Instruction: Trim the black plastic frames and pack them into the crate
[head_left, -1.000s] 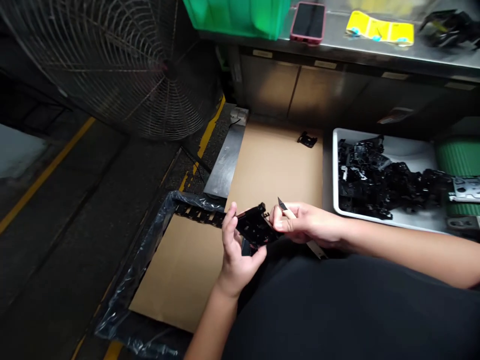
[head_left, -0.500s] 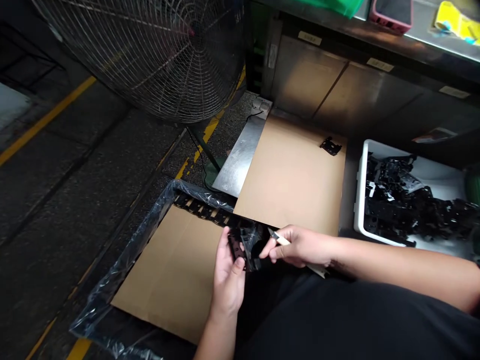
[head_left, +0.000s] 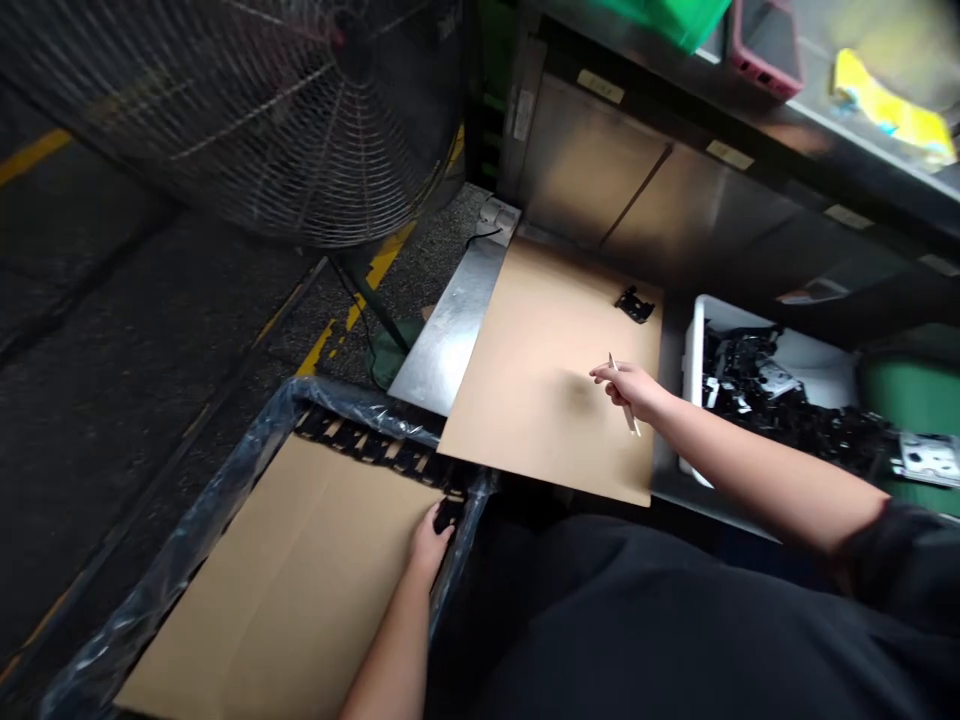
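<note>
My left hand (head_left: 430,545) is closed around a black molded part (head_left: 448,514) at the right end of a row of similar black parts (head_left: 367,443). That row lies along the far edge of a cardboard sheet (head_left: 300,570) in a bin lined with clear plastic (head_left: 259,455). My right hand (head_left: 631,390) grips a slim pointed tool with a pale handle (head_left: 634,425) above a second cardboard sheet (head_left: 525,370). Near that sheet's far right corner lies a single black part (head_left: 636,304).
A white tub (head_left: 694,385) heaped with black parts stands to the right, with a green container (head_left: 911,400) bearing a pale part beside it. A large fan (head_left: 360,150) stands at upper left. Metal cabinets (head_left: 600,150) back the work surface.
My left hand has moved down with the black part to the row's right end. My right hand has left it and swung up and right over the second sheet, tool still in it.
</note>
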